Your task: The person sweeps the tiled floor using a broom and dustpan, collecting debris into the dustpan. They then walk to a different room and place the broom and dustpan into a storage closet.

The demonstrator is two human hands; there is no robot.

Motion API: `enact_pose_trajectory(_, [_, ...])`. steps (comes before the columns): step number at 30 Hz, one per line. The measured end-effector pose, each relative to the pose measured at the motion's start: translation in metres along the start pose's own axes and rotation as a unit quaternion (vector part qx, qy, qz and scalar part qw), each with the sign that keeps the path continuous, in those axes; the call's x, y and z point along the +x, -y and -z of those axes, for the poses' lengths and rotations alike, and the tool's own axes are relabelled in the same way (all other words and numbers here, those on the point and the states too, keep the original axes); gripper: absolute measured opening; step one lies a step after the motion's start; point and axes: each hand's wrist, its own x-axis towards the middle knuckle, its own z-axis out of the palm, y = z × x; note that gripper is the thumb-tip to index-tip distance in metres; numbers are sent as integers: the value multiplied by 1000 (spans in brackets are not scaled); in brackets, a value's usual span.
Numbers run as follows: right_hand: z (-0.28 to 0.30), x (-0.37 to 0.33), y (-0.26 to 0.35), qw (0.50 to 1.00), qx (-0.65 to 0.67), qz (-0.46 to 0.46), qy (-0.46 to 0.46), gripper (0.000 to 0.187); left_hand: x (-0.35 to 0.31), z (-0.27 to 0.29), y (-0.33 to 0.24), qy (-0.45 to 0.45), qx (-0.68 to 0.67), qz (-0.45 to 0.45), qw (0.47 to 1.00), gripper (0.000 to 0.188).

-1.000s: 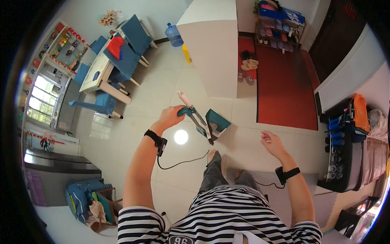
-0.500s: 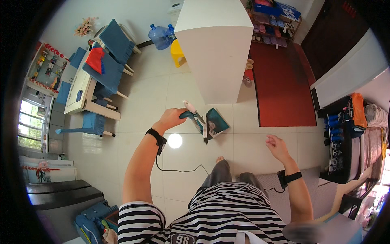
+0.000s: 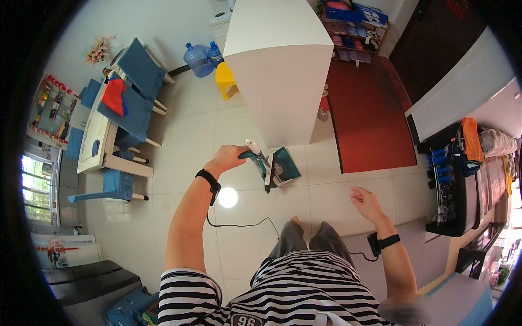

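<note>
Out in front of me, my left hand [image 3: 228,157] is closed around the dark green handle end of a broom and dustpan set. The white-tipped pole [image 3: 252,145] sticks up past my fingers. Below it, a dark teal dustpan [image 3: 286,165] with a ribbed, comb-like part shows over the tiles, with a narrow broom head [image 3: 268,182] along its left side. Whether the pan touches the floor I cannot tell. My right hand [image 3: 366,205] hangs in the air on the right, empty, its fingers loosely bent and apart from anything.
A tall white cabinet [image 3: 280,92] stands just ahead. Right of it lies a red mat [image 3: 370,125] before a shoe rack [image 3: 353,41]. To the left are a table [image 3: 89,149] and blue-covered chairs [image 3: 133,111]. A yellow stool [image 3: 224,81] and water jugs [image 3: 198,60] sit behind.
The view has shifted slightly to the right, and both of my feet and legs have changed place a little. My left hand keeps its hold on the broom and dustpan; my right hand stays empty.
</note>
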Motion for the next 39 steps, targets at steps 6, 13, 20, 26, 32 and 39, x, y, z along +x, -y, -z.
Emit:
enact_pose_trajectory(6, [-11,13,-15,1000,6,27,13,33,16,7,0,-5,13,-18,1000,25])
enact_pose_trajectory(13, [-3,58,0,998,2,48,44,32,44,24,-4,-13,13,-34,999,34])
enact_pose_trajectory(20, [7,99,-1,996,14,55,68,33,75,34,-15,15,13,-24,1000,17])
enact_pose_trajectory(26, [19,123,-13,995,8,63,75,33,92,21,-10,19,26,-18,999,17])
enact_pose_trajectory(32, [10,149,-22,992,25,74,99,33,91,-8,20,-6,73,45,996,21])
enact_pose_trajectory(39, [-9,172,-13,985,45,80,149,32,73,-10,14,9,55,141,988,31])
